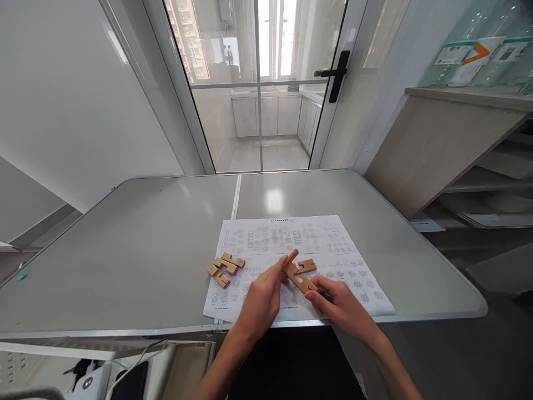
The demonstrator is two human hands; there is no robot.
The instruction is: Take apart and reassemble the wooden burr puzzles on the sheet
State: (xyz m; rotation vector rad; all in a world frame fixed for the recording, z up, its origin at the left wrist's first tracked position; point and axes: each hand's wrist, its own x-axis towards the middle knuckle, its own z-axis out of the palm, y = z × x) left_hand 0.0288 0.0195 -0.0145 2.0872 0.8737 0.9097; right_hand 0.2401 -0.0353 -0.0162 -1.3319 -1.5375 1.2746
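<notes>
Notched wooden puzzle pieces (300,282) are held between my two hands above a printed sheet (266,239). My left hand (266,291) pinches the upper left end, where a stick-like piece (293,255) points up at a slant. Gripping the lower right end of the notched piece is my right hand (335,300), fingers closed round it. Just behind them a further notched piece (307,266) shows; whether it lies on the paper or touches the held ones I cannot tell. Left of my hands, several notched wooden pieces (226,268) lie in a group on the sheet.
The sheet carries rows of small diagrams and lies on a grey folding table (125,250) with a metal edge. Beyond stands a glass door with a black handle (338,75). Plastic bottles (478,55) sit on a shelf at right. A white power adapter (89,383) lies below left.
</notes>
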